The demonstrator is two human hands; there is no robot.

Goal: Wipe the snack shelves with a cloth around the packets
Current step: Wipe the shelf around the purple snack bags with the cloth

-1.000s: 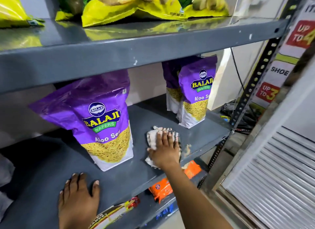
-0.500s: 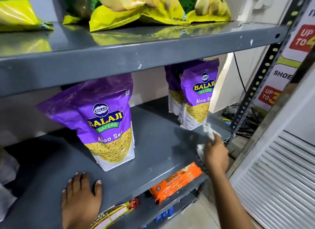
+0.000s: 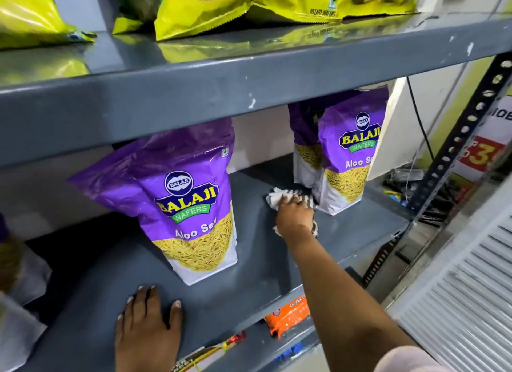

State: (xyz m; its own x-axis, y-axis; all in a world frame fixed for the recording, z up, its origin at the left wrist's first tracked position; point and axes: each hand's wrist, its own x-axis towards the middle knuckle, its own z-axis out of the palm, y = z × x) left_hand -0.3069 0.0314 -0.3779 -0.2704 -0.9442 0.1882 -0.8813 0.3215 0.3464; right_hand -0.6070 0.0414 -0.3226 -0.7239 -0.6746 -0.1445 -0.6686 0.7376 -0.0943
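Cloth, white with dark stripes, crumpled (image 3: pixel 277 198): seen in the single head view, pressed flat onto the grey painted metal middle shelf (image 3: pixel 360 233) under the right hand (image 3: pixel 295 215), fingers spread over it and closed down on the fabric. It lies between two groups of packets and touches, or nearly touches, the base of the right-hand one.

Left hand (image 3: pixel 146 327): laid palm-down and open on the front edge of the same shelf, nothing held.

Step in hand, as judged: the bare strip between the packets is being wiped, deep toward the back. The next move is judged to call for a stroke skirting the packet bases without tipping them, then the strip in front of the large packet.

Count on the middle shelf:
- purple foil snack packet, front left (image 3: pixel 191 202): one, leaning.
- purple foil snack packets, right (image 3: pixel 349 161): two, one behind the other.
- a partial packet at the far left edge: unclear.

Upper shelf: yellow-green crisp bags (image 3: pixel 221 14), at least three. Lower shelf: one orange biscuit pack (image 3: pixel 288 315).
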